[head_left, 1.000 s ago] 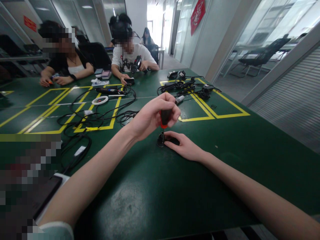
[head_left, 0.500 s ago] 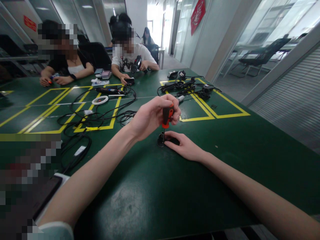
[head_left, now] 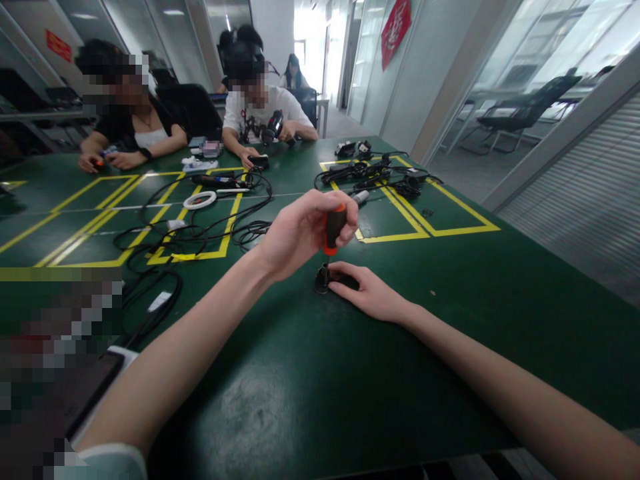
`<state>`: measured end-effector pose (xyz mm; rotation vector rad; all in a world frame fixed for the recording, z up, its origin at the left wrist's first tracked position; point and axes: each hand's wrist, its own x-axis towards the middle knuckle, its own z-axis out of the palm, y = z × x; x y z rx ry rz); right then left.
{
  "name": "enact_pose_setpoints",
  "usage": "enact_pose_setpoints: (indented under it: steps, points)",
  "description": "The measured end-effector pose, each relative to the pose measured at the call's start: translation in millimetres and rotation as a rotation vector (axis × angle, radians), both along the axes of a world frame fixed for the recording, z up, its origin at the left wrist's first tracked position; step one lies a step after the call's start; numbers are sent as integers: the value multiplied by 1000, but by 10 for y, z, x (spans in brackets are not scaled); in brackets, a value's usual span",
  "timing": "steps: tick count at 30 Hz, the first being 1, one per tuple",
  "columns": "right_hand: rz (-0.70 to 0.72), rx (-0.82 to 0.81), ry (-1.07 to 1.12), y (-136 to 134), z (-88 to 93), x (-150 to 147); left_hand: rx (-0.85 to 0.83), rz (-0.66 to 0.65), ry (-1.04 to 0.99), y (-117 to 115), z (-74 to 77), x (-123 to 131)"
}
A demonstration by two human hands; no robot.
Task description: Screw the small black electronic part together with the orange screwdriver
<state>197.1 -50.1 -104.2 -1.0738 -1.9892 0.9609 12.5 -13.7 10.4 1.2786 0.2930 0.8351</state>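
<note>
My left hand (head_left: 313,223) is wrapped round the orange and black handle of a screwdriver (head_left: 334,230), held upright with its shaft pointing down. Below it, a small black round part (head_left: 321,280) with a raised post stands on the green table (head_left: 320,373). The shaft meets the top of this part; its tip is hidden. My right hand (head_left: 367,290) rests on the table and pinches the part's right side between thumb and fingers.
Black cables (head_left: 200,233) lie coiled to the left, near a white tape ring (head_left: 200,200). More black cabled parts (head_left: 365,173) lie at the back right inside yellow tape lines. Across the table a person (head_left: 267,107) holds a power drill (head_left: 273,128); another person (head_left: 135,127) sits further left.
The screwdriver handle has turned in my left hand, its orange and black sides shifting, and the fingers have moved slightly. My right hand and the black part stay in place.
</note>
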Motion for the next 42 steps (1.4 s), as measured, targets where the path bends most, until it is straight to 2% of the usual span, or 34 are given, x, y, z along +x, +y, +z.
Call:
enact_pose_setpoints:
  steps: [10,19,42]
  points:
    - [-1,-2,-3,11,-21,5,-20,-43,-2,-15,22,3]
    - [-15,2,-41,2,8,2,-13,-12,-4,-23,12,11]
    - [-19,-5,-55,1,-12,38,-25,-32,-36,-62,3,72]
